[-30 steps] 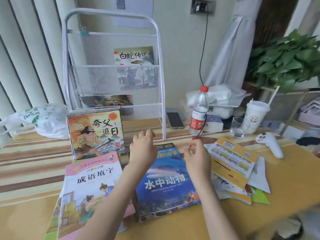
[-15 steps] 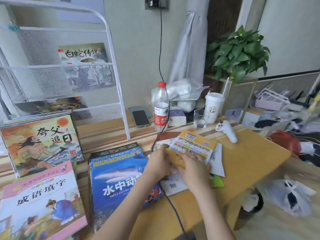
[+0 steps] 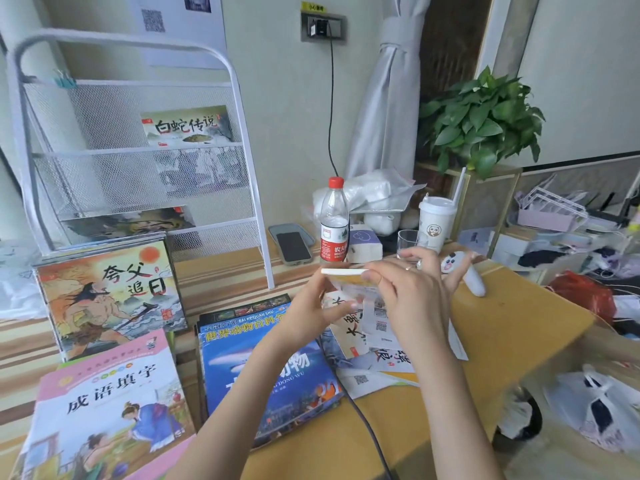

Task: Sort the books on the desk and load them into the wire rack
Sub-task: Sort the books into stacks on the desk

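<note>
A white wire rack (image 3: pixel 242 109) stands at the back left with one book (image 3: pixel 187 125) in its middle shelf and another (image 3: pixel 128 223) in the bottom shelf. On the desk lie an orange picture book stack (image 3: pixel 107 299), a pink book (image 3: pixel 110 403) and a blue sea-animal book (image 3: pixel 242 341). My left hand (image 3: pixel 311 313) and my right hand (image 3: pixel 412 292) hold a thin booklet (image 3: pixel 343 271) lifted edge-on above loose booklets and papers (image 3: pixel 374 341).
Behind the hands stand a water bottle (image 3: pixel 334 220), a phone (image 3: pixel 293 247), a tissue box (image 3: pixel 363 240), a glass (image 3: pixel 408 239) and a lidded cup (image 3: pixel 436 220). A white controller (image 3: pixel 467 275) lies right. A cable (image 3: pixel 367 431) crosses the desk. A plant (image 3: pixel 481 119) stands at the back right.
My hands moved from the blue book to the paper pile on the right and lifted the thin booklet off it. The camera turned right, then back left.
</note>
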Motion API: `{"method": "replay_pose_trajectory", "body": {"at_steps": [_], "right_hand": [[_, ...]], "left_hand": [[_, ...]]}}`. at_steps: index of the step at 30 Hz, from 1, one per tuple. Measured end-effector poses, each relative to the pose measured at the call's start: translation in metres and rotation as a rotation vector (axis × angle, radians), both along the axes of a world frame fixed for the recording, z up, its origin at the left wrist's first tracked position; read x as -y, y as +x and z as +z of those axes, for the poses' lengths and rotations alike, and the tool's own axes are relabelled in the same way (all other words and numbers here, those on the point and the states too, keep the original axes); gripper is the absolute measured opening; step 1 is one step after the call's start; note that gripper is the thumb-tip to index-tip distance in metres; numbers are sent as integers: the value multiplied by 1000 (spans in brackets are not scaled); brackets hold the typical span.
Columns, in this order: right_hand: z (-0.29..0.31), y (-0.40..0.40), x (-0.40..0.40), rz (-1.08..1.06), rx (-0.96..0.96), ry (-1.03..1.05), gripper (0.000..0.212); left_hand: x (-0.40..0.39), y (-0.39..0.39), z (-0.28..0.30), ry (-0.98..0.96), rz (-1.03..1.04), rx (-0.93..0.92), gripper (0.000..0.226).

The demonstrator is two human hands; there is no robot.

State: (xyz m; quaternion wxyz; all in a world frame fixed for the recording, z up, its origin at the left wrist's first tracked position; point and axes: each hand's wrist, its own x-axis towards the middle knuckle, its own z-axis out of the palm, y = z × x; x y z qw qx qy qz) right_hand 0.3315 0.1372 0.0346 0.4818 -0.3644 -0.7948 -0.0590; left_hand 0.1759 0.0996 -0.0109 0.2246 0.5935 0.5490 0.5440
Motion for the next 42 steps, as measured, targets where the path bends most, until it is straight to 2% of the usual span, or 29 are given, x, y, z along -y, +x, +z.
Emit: {"method": "replay_pose_trajectory", "body": {"at_steps": [4, 6, 7, 9, 12, 15, 17, 19, 20, 23, 26, 28, 31, 33, 36, 39, 41, 42], "right_hand": [[9, -10, 10, 106, -62, -10, 16], [10, -12, 10, 146, -140, -17, 23], [10, -12, 8, 169, -178, -36, 35], [9, -14, 5, 282, -274, -90, 62], [7, -30, 11, 559, -458, -297, 83], [-1, -58, 28, 748, -608, -567, 83], [-8, -80, 40, 786, -542, -643, 55], [-15, -102, 53, 769, -393, -671, 21], [-18, -113, 62, 770, -341, -703, 17], [-27, -142, 94, 867, -197, -856, 30], [-43, -161, 120, 933, 15, -1029, 43], [-51, -168, 128, 910, 130, -1105, 50], [-63, -175, 134, 804, 358, -1042, 49], [-70, -176, 137, 736, 387, -986, 48], [-79, -175, 132, 685, 271, -992, 53], [-81, -174, 139, 825, 122, -1285, 70], [-83, -177, 155, 909, 94, -1446, 73], [-84, -178, 162, 911, 113, -1452, 75]], "left_hand": [[7, -1, 5, 92, 278, 39, 30], [14, -3, 9, 161, 394, 1, 16], [18, -7, 11, 184, 427, -8, 6], [30, -19, 20, 214, 460, -60, 9], [58, -42, 35, 246, 519, -159, 4], [96, -62, 50, 261, 561, -43, 21], [122, -75, 57, 238, 569, 45, 22], [147, -86, 62, 238, 638, 40, 14], [159, -92, 65, 247, 706, 10, 10], [199, -111, 64, 223, 930, -126, 12], [233, -131, 49, -68, 1110, -280, 19], [251, -141, 31, -283, 1160, -312, 24], [265, -146, -5, -525, 1134, -305, 34], [266, -143, -29, -471, 1101, -219, 42], [269, -139, -52, -311, 1069, 64, 59], [275, -142, -60, -275, 842, 454, 72], [275, -144, -62, -278, 800, 520, 74], [274, -145, -63, -274, 802, 523, 74]]}}
